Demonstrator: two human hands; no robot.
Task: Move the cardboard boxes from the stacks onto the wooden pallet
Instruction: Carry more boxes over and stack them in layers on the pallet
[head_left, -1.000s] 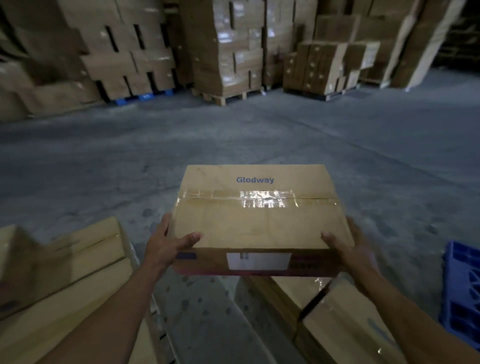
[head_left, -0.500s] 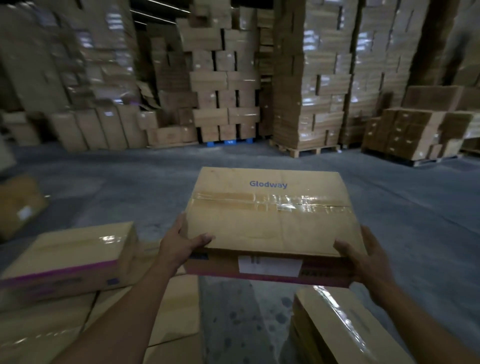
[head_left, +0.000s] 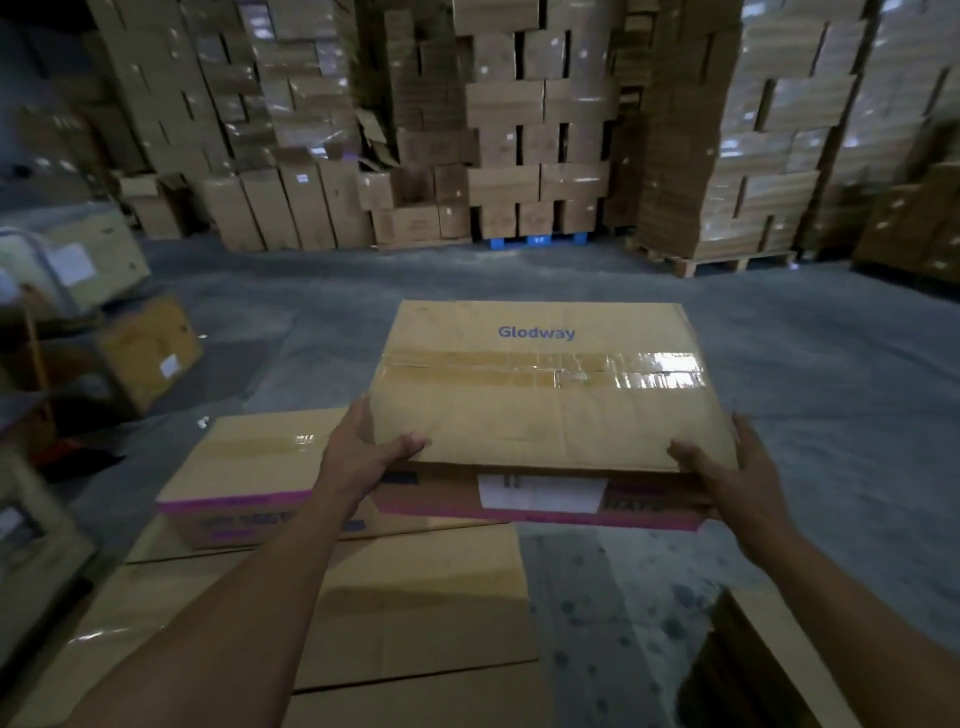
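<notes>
Head view shows us carrying the Glodway box (head_left: 545, 395) in mid-air, our left hand (head_left: 363, 457) and right hand (head_left: 727, 478) clamped on its near corners, thumbs on top and the other fingers (head_left: 691, 457) wrapped under or hidden. It hangs above a purple-banded box (head_left: 249, 478) and the flat cartons (head_left: 415, 613) below; the pallet under them, if that is where they sit, is hidden. Our grip takes only the near edge, so we judge the far end could dip and the box slide from our palms, more so where the glossy tape (head_left: 545, 369) runs slick. If we lower it without squaring, it may land half on the purple-banded box and tip toward the concrete floor (head_left: 831, 389). The dim light makes edges hard to judge, and the carton (head_left: 753, 670) at lower right could catch our step.
</notes>
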